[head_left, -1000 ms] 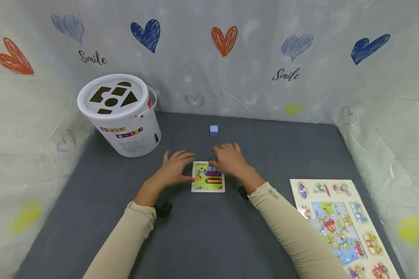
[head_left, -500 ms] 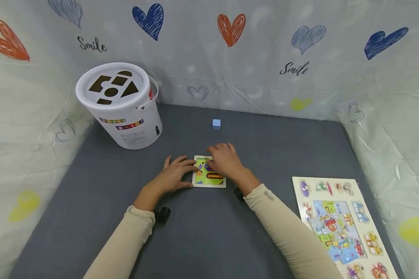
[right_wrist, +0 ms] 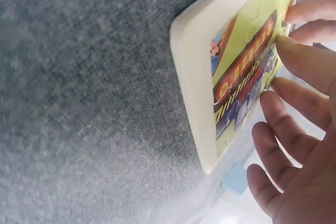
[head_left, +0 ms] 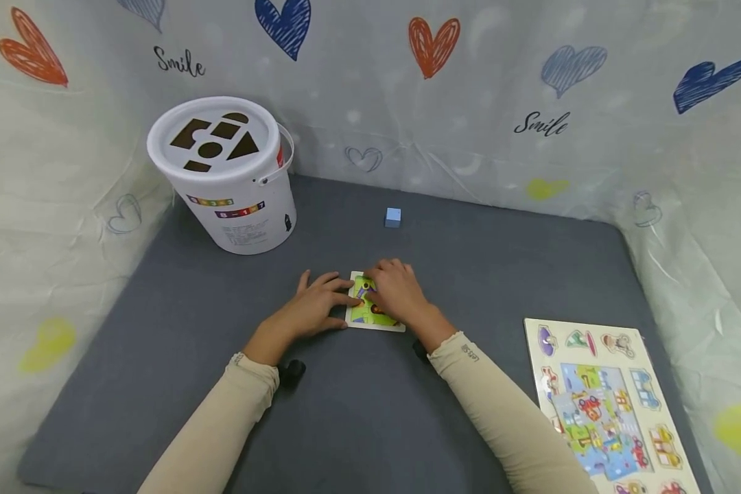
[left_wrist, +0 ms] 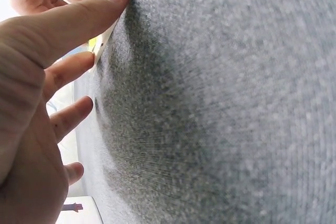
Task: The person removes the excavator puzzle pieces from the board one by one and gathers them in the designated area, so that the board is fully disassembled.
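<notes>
A small square jigsaw puzzle (head_left: pixel 361 318) with a pale frame lies on the grey table; its picture shows a construction vehicle on yellow-green. My left hand (head_left: pixel 311 309) rests at the puzzle's left side, fingers spread, fingertips at the frame. In the left wrist view the thumb (left_wrist: pixel 100 6) lies along the frame's edge. Over the puzzle's right half is my right hand (head_left: pixel 398 291), covering part of the picture. In the right wrist view its thumb and index fingertips touch the picture, a little apart, and the other fingers (right_wrist: pixel 278 153) are loosely bent.
Beyond the hands sits a small blue cube (head_left: pixel 392 217). A white bucket (head_left: pixel 247 219) with shaped holes in its lid stands at the back left. At the right lies a larger puzzle board (head_left: pixel 540 350) with loose pieces on it. A heart-printed sheet (head_left: pixel 469 89) hangs behind the table.
My left hand has come in from beside the puzzle, its fingertips now at the frame. My right hand has moved farther over the picture, covering more of it. The head view has shifted slightly.
</notes>
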Tool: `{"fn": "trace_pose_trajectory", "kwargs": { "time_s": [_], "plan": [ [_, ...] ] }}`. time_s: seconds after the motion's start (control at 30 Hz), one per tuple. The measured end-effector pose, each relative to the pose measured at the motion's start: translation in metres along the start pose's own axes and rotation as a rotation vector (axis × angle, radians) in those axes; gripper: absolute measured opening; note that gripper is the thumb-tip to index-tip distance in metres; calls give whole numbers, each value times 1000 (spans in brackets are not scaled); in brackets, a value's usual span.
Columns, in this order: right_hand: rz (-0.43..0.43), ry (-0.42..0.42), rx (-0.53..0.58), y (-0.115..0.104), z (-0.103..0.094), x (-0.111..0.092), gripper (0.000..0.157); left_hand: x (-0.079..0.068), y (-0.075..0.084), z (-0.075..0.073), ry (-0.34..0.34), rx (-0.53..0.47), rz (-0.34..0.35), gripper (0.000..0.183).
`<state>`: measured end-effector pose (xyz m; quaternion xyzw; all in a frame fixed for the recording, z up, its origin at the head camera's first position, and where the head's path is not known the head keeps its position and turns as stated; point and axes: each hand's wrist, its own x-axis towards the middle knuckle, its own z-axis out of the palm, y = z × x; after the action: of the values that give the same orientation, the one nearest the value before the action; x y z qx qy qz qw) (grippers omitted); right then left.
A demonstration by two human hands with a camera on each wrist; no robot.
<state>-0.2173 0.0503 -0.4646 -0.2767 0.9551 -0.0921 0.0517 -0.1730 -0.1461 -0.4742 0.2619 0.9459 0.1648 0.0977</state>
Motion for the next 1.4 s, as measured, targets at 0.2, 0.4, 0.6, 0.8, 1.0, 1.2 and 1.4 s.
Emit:
{"fn": "trace_pose_trajectory", "kwargs": {
  "time_s": [0.2,0.4,0.6,0.8,1.0,1.2,1.4],
  "plan": [
    [28,33,49,3,0,2,40,3,0,-5,0,-5,10,49],
    [17,96,78,1,4,0,36,2,0,-3,6,11,6,48],
    [64,134,246,10,3,-16,20,5,15,3,-18,8,14,48],
    [215,213,455,40,-15,-24,14,0,16,2,-19,-10,-20,49],
    [307,165,523,76,-25,-35,13,-2,11,-5,3,-20,-34,50],
    [329,46,501,88,-20,-44,18,-1,11,-1,14,-36,-21,50],
    [312,85,402,90,-13,-42,15,-1,9,2,23,-37,-13,51]
  ]
}}
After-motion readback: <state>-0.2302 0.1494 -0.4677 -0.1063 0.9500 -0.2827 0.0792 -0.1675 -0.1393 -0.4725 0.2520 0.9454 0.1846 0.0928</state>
